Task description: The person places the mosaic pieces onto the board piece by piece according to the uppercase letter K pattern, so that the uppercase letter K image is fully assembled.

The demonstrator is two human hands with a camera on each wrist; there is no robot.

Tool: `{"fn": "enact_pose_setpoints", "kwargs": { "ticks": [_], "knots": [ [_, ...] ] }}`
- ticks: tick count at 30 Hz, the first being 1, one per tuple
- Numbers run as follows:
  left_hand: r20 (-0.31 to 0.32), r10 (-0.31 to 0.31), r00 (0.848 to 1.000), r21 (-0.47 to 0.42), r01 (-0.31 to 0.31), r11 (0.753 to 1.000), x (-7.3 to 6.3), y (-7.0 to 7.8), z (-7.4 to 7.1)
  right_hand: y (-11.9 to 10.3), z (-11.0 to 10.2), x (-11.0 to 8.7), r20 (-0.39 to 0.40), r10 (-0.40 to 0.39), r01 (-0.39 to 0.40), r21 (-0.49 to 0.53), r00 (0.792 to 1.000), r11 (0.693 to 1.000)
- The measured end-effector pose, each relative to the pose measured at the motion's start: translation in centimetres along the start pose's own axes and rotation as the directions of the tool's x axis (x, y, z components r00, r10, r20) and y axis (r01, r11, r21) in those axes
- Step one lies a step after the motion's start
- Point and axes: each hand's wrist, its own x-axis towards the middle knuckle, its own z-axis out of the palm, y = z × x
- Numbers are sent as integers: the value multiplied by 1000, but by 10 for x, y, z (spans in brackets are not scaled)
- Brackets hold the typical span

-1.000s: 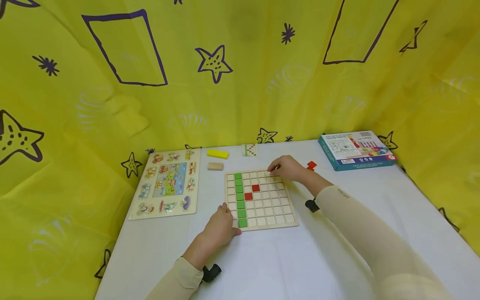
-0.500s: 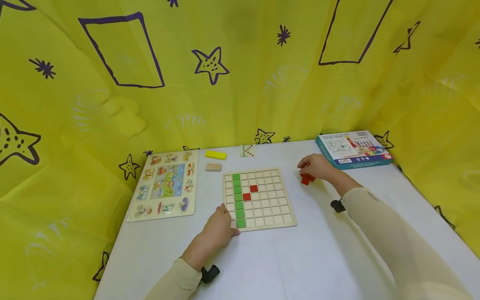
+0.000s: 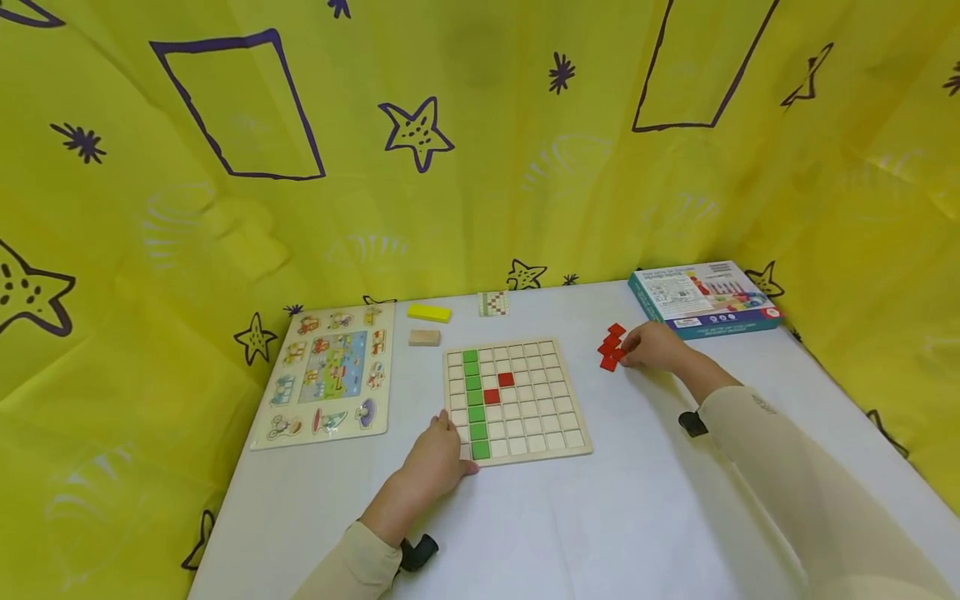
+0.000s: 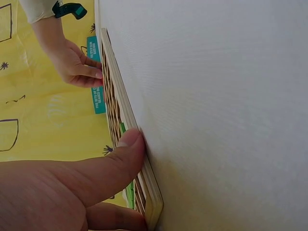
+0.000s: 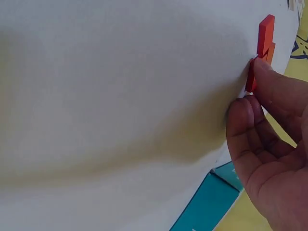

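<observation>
A wooden grid board [image 3: 542, 411] lies on the table with a column of green tiles [image 3: 476, 414] near its left side. Two red tiles [image 3: 506, 380] sit diagonally in its cells. My left hand [image 3: 431, 457] holds the board's near left corner, its thumb [image 4: 129, 144] against the front edge in the left wrist view. Right of the board, several red tiles [image 3: 611, 342] form a loose cluster. There my right hand [image 3: 654, 347] pinches one red tile [image 5: 250, 77] at the cluster's near end, thumb on its face and fingertips at its lower end.
A picture puzzle board [image 3: 380, 392] lies at the left. Behind the grid board are a yellow block [image 3: 429, 313], a plain wooden block [image 3: 424, 337] and a small pattern card [image 3: 493, 303]. A teal box [image 3: 705, 298] stands at the back right, before a yellow curtain [image 3: 450, 217].
My right hand has moved from the grid board's far right corner to the red tile cluster, then round to its right side. My left hand stays at the board's corner.
</observation>
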Motion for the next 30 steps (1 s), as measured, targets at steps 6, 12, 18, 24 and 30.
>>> {"fn": "enact_pose_setpoints", "kwargs": {
  "ticks": [6, 12, 18, 24, 30],
  "knots": [
    [-1, -1, 1000, -12, 1, 1000, 1, -1, 0, -4, -1, 1, -42, -9, 9, 7, 999, 1000],
    [1, -2, 1000, -8, 2, 1000, 1, -2, 0, -9, -3, 0, -87, -17, 21, 46, 996, 999],
    [-3, 3, 1000, -14, -3, 1000, 0, -3, -1, -29, -2, 5, -160, -58, 69, 66, 985, 995],
    [-4, 17, 1000, 12, -17, 1000, 0, -3, -1, -60, 13, 22, -127, -110, 122, 92, 986, 988],
    [-16, 27, 1000, 12, -27, 1000, 0, -4, 0, -95, 33, 33, -39, -175, 179, 136, 984, 974]
  ]
}}
